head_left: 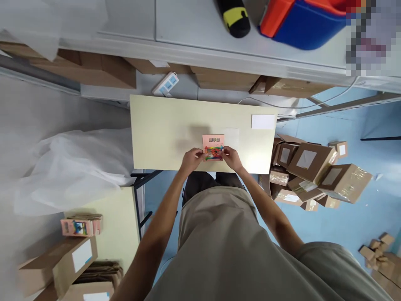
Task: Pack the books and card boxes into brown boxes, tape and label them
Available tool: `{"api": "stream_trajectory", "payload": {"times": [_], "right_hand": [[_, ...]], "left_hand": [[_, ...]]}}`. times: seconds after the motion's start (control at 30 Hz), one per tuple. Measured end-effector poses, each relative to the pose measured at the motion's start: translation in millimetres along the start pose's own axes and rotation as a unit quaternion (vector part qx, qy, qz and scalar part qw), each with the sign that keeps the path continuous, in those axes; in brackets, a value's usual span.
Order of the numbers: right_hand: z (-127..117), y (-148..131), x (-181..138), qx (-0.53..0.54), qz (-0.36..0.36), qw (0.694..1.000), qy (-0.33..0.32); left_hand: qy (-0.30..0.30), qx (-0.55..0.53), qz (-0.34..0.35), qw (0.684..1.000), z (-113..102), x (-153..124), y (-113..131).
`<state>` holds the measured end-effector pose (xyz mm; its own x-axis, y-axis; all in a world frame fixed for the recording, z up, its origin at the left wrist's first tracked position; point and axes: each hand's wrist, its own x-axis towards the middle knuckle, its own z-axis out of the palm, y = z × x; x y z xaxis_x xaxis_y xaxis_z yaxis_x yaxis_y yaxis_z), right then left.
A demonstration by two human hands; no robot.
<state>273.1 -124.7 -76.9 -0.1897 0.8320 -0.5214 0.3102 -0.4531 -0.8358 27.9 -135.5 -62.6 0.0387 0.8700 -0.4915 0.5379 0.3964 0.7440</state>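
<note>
A pink booklet point(214, 144) with a colourful picture on its cover is held just over the front part of the pale yellow table point(163, 129). My left hand point(192, 160) pinches its lower left edge. On the opposite side, my right hand point(232, 158) grips the lower right edge between thumb and fingers. Behind the booklet, to the right, a white sheet of paper point(232, 136) lies on the tabletop. Another white paper point(262, 121) rests near the table's far right corner.
Cardboard boxes point(311, 161) are piled on the floor at right. More pink booklets point(78, 227) and an open carton point(73, 259) stand on a side table at lower left. A grey shelf point(188, 52) with a blue bin point(307, 25) runs along the back. White plastic sheeting point(78, 167) lies left.
</note>
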Motion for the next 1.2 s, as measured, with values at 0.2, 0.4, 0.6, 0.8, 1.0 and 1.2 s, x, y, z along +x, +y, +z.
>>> {"api": "stream_trajectory", "payload": {"times": [0.2,0.4,0.6,0.8,1.0,1.2], "right_hand": [[-16.5,24.9,10.4,-0.166,0.046,0.984,0.051],[-7.8,31.2,34.2,-0.234,0.077,0.968,0.048],[-18.1,39.4,29.4,-0.247,0.062,0.966,0.047],[-54.0,58.7,11.3,-0.206,0.030,0.962,0.175],[-56.0,64.3,14.8,-0.141,0.079,0.974,0.160],[-48.5,53.8,13.4,-0.161,0.112,0.967,0.165]], "left_hand": [[0.027,0.095,-0.057,0.993,54.9,24.1,4.7],[0.049,0.097,-0.130,0.985,59.2,36.0,-3.7],[0.028,0.003,-0.182,0.983,65.3,43.3,-28.3],[0.035,-0.059,-0.161,0.985,63.9,43.0,-42.7],[0.024,-0.072,-0.146,0.986,62.6,40.4,-40.4],[0.059,-0.046,-0.135,0.988,65.0,33.8,-35.3]]}}
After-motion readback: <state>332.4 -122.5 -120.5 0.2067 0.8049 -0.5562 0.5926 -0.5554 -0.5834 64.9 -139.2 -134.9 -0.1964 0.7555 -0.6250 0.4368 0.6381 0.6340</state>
